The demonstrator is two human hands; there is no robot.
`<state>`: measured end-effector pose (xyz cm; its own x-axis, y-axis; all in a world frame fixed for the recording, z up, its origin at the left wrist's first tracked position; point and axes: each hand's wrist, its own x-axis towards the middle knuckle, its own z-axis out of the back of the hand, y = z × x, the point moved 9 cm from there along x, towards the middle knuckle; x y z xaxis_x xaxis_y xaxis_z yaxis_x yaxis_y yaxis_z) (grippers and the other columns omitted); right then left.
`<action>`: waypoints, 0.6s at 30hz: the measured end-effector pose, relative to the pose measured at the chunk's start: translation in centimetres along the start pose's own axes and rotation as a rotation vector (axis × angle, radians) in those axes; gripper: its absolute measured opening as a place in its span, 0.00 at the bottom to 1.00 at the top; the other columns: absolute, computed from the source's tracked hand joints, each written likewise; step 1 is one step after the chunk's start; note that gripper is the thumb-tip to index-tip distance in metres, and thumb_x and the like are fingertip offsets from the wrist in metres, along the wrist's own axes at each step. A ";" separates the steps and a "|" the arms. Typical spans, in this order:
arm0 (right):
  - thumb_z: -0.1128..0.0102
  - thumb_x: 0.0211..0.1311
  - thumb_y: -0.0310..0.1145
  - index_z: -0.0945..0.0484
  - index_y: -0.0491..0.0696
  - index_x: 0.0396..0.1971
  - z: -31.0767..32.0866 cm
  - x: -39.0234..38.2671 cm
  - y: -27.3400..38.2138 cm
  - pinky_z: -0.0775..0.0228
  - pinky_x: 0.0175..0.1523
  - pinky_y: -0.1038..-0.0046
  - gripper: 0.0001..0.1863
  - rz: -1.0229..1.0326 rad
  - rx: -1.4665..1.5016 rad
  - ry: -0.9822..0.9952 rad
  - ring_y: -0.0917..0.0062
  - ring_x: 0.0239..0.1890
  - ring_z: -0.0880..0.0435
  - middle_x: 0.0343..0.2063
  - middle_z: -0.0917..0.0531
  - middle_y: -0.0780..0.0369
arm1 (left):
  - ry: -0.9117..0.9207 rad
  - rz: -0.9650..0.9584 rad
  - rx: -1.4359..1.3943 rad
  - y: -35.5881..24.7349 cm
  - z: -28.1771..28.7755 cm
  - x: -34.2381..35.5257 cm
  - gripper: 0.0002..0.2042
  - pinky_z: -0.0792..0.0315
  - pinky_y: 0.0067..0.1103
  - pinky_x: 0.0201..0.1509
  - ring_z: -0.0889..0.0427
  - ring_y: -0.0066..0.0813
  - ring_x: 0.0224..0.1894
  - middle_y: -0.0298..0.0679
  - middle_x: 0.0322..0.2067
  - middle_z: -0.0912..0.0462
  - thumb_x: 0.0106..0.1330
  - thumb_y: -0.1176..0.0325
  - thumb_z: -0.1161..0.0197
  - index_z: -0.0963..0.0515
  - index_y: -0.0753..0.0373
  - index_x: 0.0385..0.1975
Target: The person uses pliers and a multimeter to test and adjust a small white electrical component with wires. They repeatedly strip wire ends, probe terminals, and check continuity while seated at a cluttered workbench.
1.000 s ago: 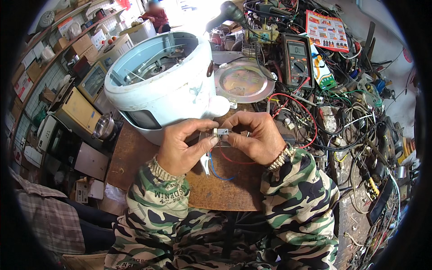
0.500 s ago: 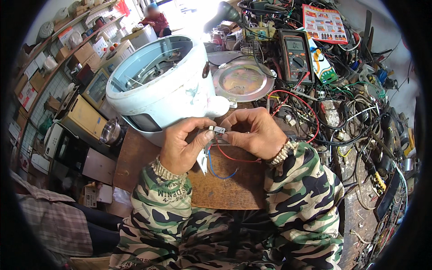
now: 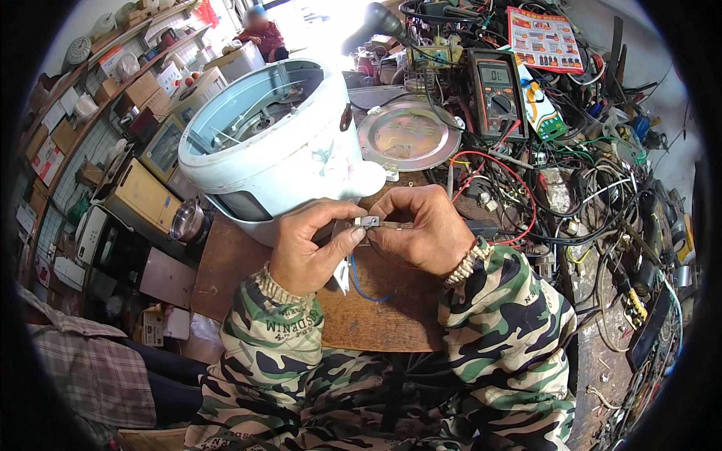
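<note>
Between finger and thumb, my left hand (image 3: 312, 244) grips a small whitish rectangular part (image 3: 366, 222) with dark spots on its face. Right up against it, my right hand (image 3: 423, 229) is closed in a pinch on a thin lead whose end is mostly hidden by the fingers. Below the hands hangs a blue wire (image 3: 359, 282), curving down to the wooden tabletop (image 3: 383, 323). A pale, pointed piece (image 3: 341, 276) shows under my left hand. Just beyond stands the white, round cooker housing (image 3: 278, 180), its top open and parts visible inside.
A round metal plate (image 3: 410, 137) lies behind my right hand. Farther right are a multimeter (image 3: 496, 94), a red wire (image 3: 532, 203) and tangled cables (image 3: 602, 203). Shelves (image 3: 98, 98) line the left wall. One person (image 3: 259, 36) sits far back; another's plaid garment (image 3: 90, 376) shows lower left.
My right hand has shifted its pinch and now holds a thin lead close to the whitish part. The red wire below the hands is now mostly hidden, and the blue wire hangs differently.
</note>
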<state>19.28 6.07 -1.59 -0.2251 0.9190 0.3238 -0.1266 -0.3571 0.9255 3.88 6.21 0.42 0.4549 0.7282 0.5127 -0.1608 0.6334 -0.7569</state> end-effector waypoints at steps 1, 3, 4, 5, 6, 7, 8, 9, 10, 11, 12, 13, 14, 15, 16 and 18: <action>0.29 0.54 0.28 0.16 0.38 0.31 -0.2 0.1 -0.2 0.26 0.34 0.70 0.09 -0.011 0.019 0.008 0.76 0.26 0.18 0.22 0.16 0.54 | -0.009 0.026 -0.005 0.1 0.1 -0.1 0.10 0.22 0.23 0.48 0.15 0.26 0.43 0.43 0.40 0.13 0.67 0.73 0.32 0.17 0.69 0.45; 0.29 0.54 0.28 0.16 0.38 0.30 -0.5 0.1 -0.1 0.26 0.34 0.70 0.09 -0.003 -0.013 0.010 0.77 0.26 0.18 0.22 0.16 0.54 | -0.018 0.033 -0.015 0.3 0.4 -0.3 0.10 0.22 0.23 0.48 0.15 0.26 0.43 0.43 0.39 0.13 0.67 0.73 0.31 0.17 0.70 0.45; 0.29 0.54 0.29 0.16 0.38 0.30 -0.4 0.1 -0.1 0.26 0.34 0.70 0.09 -0.002 -0.035 0.005 0.78 0.26 0.18 0.22 0.16 0.55 | -0.019 0.033 -0.026 0.4 0.4 -0.3 0.11 0.22 0.22 0.47 0.15 0.26 0.43 0.42 0.39 0.13 0.67 0.72 0.31 0.17 0.70 0.45; 0.30 0.54 0.29 0.16 0.38 0.30 -0.3 0.0 0.2 0.26 0.34 0.70 0.09 0.027 -0.049 -0.005 0.78 0.26 0.18 0.23 0.16 0.55 | -0.016 0.043 -0.042 0.5 0.3 -0.2 0.11 0.22 0.22 0.47 0.15 0.26 0.42 0.42 0.39 0.13 0.67 0.72 0.31 0.17 0.70 0.46; 0.30 0.55 0.29 0.16 0.38 0.30 -0.1 0.0 0.5 0.26 0.34 0.71 0.09 0.057 -0.064 -0.015 0.78 0.26 0.18 0.23 0.15 0.55 | -0.014 0.052 -0.057 0.5 0.2 -0.2 0.11 0.22 0.22 0.47 0.15 0.25 0.42 0.42 0.39 0.13 0.67 0.72 0.31 0.17 0.70 0.46; 0.30 0.55 0.29 0.16 0.38 0.30 0.0 0.0 0.7 0.26 0.34 0.71 0.09 0.088 -0.076 -0.022 0.78 0.26 0.18 0.23 0.15 0.55 | -0.013 0.064 -0.069 0.5 0.2 -0.2 0.11 0.22 0.22 0.47 0.15 0.25 0.42 0.42 0.39 0.13 0.68 0.71 0.30 0.17 0.70 0.46; 0.30 0.55 0.29 0.16 0.38 0.30 0.0 0.0 0.7 0.26 0.34 0.71 0.09 0.078 -0.053 -0.025 0.77 0.26 0.18 0.23 0.15 0.55 | 0.009 0.070 -0.051 0.6 0.1 -0.3 0.12 0.22 0.22 0.49 0.15 0.25 0.43 0.42 0.40 0.14 0.68 0.72 0.31 0.18 0.71 0.47; 0.30 0.55 0.29 0.16 0.38 0.30 -0.1 0.0 0.6 0.26 0.34 0.70 0.09 0.069 -0.030 -0.028 0.77 0.26 0.17 0.23 0.15 0.55 | 0.031 0.076 -0.034 0.7 0.1 -0.3 0.12 0.22 0.22 0.51 0.15 0.26 0.45 0.43 0.41 0.14 0.68 0.74 0.32 0.19 0.72 0.48; 0.30 0.55 0.29 0.16 0.38 0.29 -0.1 0.0 0.5 0.26 0.34 0.70 0.09 0.060 -0.006 -0.031 0.77 0.26 0.17 0.23 0.15 0.55 | 0.053 0.082 -0.015 0.7 0.1 -0.3 0.13 0.22 0.22 0.53 0.16 0.26 0.46 0.43 0.42 0.15 0.69 0.75 0.32 0.20 0.73 0.49; 0.30 0.55 0.28 0.16 0.38 0.30 -0.1 0.0 0.7 0.26 0.34 0.71 0.08 0.049 -0.026 -0.024 0.77 0.26 0.17 0.23 0.15 0.55 | 0.049 0.083 -0.014 0.6 0.1 -0.4 0.13 0.22 0.22 0.53 0.16 0.26 0.46 0.43 0.42 0.15 0.69 0.75 0.32 0.20 0.73 0.49; 0.30 0.55 0.28 0.15 0.38 0.30 -0.1 0.0 1.0 0.26 0.34 0.71 0.08 0.038 -0.046 -0.016 0.77 0.26 0.17 0.23 0.15 0.55 | 0.045 0.083 -0.012 0.6 0.2 -0.4 0.13 0.22 0.22 0.53 0.16 0.26 0.46 0.43 0.42 0.15 0.69 0.75 0.32 0.20 0.73 0.49; 0.30 0.55 0.28 0.15 0.38 0.30 0.0 -0.1 1.1 0.26 0.34 0.71 0.08 0.027 -0.068 -0.011 0.78 0.26 0.18 0.23 0.15 0.55 | 0.042 0.082 -0.013 0.6 0.2 -0.4 0.13 0.22 0.22 0.53 0.16 0.26 0.46 0.43 0.43 0.15 0.69 0.74 0.32 0.20 0.73 0.49; 0.31 0.55 0.28 0.15 0.38 0.30 0.1 -0.1 1.1 0.26 0.34 0.71 0.08 0.064 -0.075 -0.020 0.78 0.26 0.18 0.23 0.15 0.55 | 0.044 0.089 -0.022 0.6 0.1 -0.3 0.13 0.22 0.22 0.53 0.16 0.26 0.46 0.43 0.43 0.15 0.69 0.74 0.32 0.20 0.73 0.49; 0.31 0.55 0.27 0.15 0.38 0.30 0.2 0.0 1.0 0.26 0.34 0.71 0.08 0.101 -0.083 -0.029 0.79 0.27 0.18 0.23 0.15 0.55 | 0.045 0.096 -0.030 0.6 0.0 -0.3 0.13 0.22 0.22 0.53 0.16 0.26 0.46 0.43 0.43 0.15 0.69 0.74 0.32 0.19 0.73 0.49; 0.31 0.55 0.27 0.15 0.38 0.30 0.1 0.0 1.1 0.26 0.34 0.71 0.08 0.140 -0.087 -0.034 0.79 0.27 0.18 0.23 0.15 0.55 | 0.043 0.104 -0.035 0.7 0.1 -0.3 0.13 0.22 0.22 0.53 0.16 0.26 0.46 0.43 0.43 0.15 0.69 0.74 0.32 0.19 0.73 0.49; 0.31 0.54 0.27 0.15 0.38 0.31 -0.2 0.2 0.6 0.26 0.34 0.71 0.08 0.090 -0.036 -0.028 0.79 0.27 0.18 0.23 0.15 0.55 | 0.036 0.093 -0.025 0.6 0.2 -0.4 0.13 0.22 0.22 0.53 0.16 0.26 0.46 0.43 0.43 0.15 0.69 0.74 0.32 0.19 0.73 0.49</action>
<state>19.01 5.97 -1.01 -0.2099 0.8872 0.4107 -0.1424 -0.4434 0.8849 3.41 6.38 -0.19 0.4699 0.7735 0.4252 -0.1822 0.5564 -0.8107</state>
